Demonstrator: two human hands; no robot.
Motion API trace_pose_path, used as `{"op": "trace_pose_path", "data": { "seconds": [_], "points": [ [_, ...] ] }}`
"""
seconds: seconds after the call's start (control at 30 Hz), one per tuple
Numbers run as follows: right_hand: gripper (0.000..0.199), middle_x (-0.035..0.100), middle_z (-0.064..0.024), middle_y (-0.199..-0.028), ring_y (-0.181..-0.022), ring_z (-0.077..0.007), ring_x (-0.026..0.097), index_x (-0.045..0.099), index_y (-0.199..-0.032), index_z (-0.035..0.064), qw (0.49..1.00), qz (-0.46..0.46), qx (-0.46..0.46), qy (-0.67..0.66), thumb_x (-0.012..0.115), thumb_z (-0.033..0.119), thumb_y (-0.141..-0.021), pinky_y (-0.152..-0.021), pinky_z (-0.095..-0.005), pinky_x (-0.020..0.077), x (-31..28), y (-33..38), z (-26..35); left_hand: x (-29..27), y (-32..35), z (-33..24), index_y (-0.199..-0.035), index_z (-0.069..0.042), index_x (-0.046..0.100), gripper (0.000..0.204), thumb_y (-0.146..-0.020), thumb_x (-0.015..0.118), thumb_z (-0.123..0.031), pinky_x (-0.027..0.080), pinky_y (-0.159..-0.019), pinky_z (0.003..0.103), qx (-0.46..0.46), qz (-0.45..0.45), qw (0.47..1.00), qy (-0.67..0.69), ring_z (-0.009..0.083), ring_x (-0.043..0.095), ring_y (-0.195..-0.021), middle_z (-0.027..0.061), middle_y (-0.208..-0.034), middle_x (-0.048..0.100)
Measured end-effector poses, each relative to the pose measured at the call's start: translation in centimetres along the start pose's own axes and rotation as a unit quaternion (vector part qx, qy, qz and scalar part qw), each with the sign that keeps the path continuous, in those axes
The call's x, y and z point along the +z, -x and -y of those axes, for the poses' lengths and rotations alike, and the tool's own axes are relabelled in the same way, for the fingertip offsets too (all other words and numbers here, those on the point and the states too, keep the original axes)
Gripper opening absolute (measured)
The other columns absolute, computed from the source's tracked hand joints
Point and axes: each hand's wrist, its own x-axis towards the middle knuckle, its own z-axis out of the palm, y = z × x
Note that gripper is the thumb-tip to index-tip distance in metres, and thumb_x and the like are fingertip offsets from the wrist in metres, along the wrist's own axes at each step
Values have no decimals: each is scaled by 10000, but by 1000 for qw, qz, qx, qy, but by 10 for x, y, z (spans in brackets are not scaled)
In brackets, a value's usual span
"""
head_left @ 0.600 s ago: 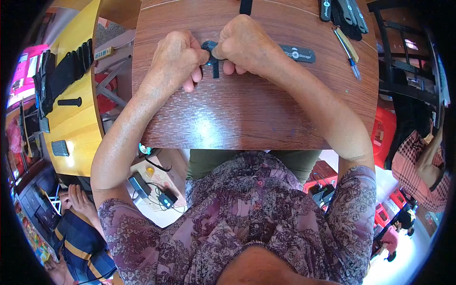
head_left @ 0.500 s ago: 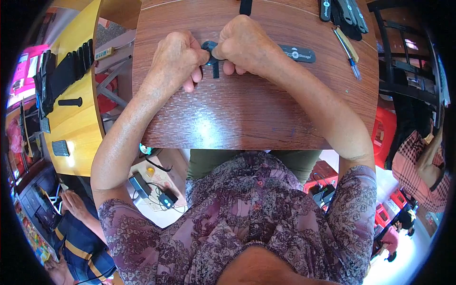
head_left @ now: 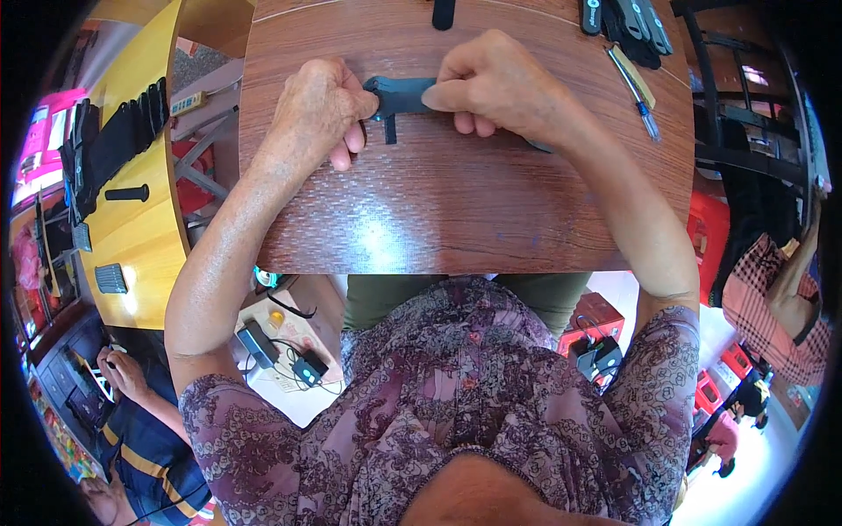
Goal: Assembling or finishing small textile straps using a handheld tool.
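Observation:
Between my two hands a dark grey strap [head_left: 406, 94] is stretched flat, low over the table. My left hand [head_left: 324, 105] pinches its left end, where a small dark loop or ring shows partly behind my fingertips. At the other end, my right hand [head_left: 498, 86] grips the strap between thumb and fingers. A short black strip [head_left: 391, 131] points toward me from below the strap's left part. Under my right wrist the edge of another grey piece [head_left: 538, 145] peeks out, mostly hidden.
A black strap [head_left: 444, 13] lies at the brown table's far edge. Several grey straps [head_left: 636, 31] are piled far right, near a cutter knife [head_left: 645, 114]. On the yellow table [head_left: 145, 241] at left lie black straps [head_left: 123, 140]. Other people sit at both sides.
My right hand has moved right, drawing the strap out flat between my hands. My left hand keeps its pinch, almost in place.

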Motion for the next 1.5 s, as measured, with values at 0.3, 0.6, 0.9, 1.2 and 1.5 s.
{"op": "trace_pose_path", "data": {
  "seconds": [0.3, 0.6, 0.9, 1.2, 1.5],
  "points": [
    [146, 598, -79, -514, -448, -143, 579, 622, -618, -2, 998, -52, 14, -23, 623, 117, -703, -457, -291, 461, 0, 6, -12, 0, -1, -1, -748, 40, 557, 103, -781, 579, -56, 393, -304, 241, 1, 7, 1000, -2, 129, 520, -330, 95, -481, 573],
    [118, 605, -83, -514, -474, -176, 604, 623, -582, 28, 996, -73, 38, 15, 578, 91, -672, -536, -322, 488, 2, 2, -12, 1, 0, -1, -746, 27, 545, 95, -783, 579, -54, 381, -297, 232, -1, 4, 1000, 18, 119, 514, -330, 92, -477, 564],
    [108, 600, -200, -587, -631, -359, 623, 637, -624, -3, 988, -121, 7, 99, 552, 59, -600, -662, -438, 491, 9, -3, -18, 2, -1, 1, -765, -10, 506, 120, -801, 586, -91, 297, -243, 234, -3, 5, 1000, 13, 125, 475, -304, 71, -480, 546],
    [158, 603, -274, -725, -735, -435, 607, 640, -673, -29, 978, -160, -25, 134, 569, 105, -629, -684, -487, 477, 13, -3, -20, 8, 3, 10, -789, 16, 534, 109, -804, 590, -76, 388, -331, 240, 48, -42, 998, 1, 113, 509, -347, 72, -495, 565],
    [133, 561, -67, -452, -375, -131, 544, 591, -570, 35, 968, -183, -68, 159, 575, 47, -701, -444, -264, 471, 13, -2, -22, 6, 9, 10, -811, 16, 545, 101, -832, 561, -82, 389, -334, 241, 31, -22, 996, 84, 101, 504, -364, 60, -525, 568]
  ]
}}
